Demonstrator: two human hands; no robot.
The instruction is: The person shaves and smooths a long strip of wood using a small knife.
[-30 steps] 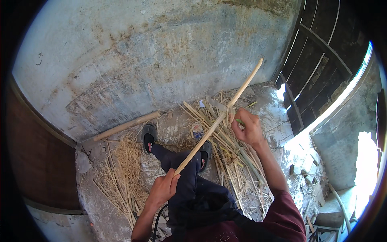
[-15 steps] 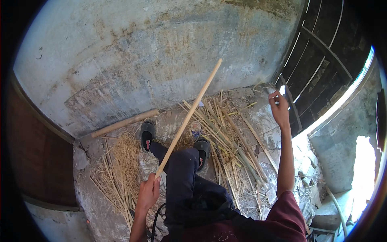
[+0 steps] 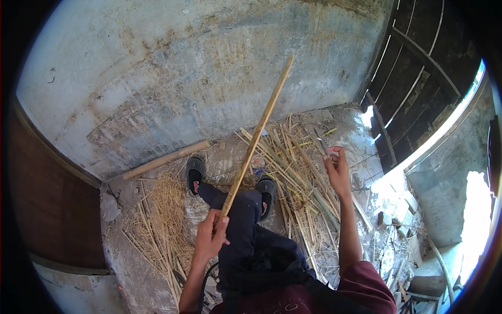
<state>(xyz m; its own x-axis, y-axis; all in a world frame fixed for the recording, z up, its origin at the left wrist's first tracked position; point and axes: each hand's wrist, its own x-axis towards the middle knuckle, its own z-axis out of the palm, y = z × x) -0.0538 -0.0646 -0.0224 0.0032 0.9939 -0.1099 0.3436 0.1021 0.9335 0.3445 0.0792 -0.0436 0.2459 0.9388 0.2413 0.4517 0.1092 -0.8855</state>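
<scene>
My left hand [image 3: 210,235] is closed round the lower end of a long, thin bamboo strip [image 3: 260,128]. The strip slants up and to the right, its upper end in front of the wall. Off to the right, my right hand [image 3: 337,165] is closed on what looks like a knife [image 3: 320,141]; its narrow grey blade points up and left, away from my fingers. Blade and strip are apart. Under the blade lies a heap of split bamboo strips [image 3: 293,167], some pale, some greenish.
Thin shavings [image 3: 164,209] and more strips cover the floor at left. A thick bamboo pole [image 3: 167,159] lies along the stained wall [image 3: 209,68]. My shoes [image 3: 195,175] stand between the piles. At right are a dark plank door [image 3: 418,89] and broken rubble [image 3: 400,220].
My right hand has come down and left, and the blade now shows against the bamboo heap. The left hand has shifted right and slightly up; the strip has turned, showing a darker face.
</scene>
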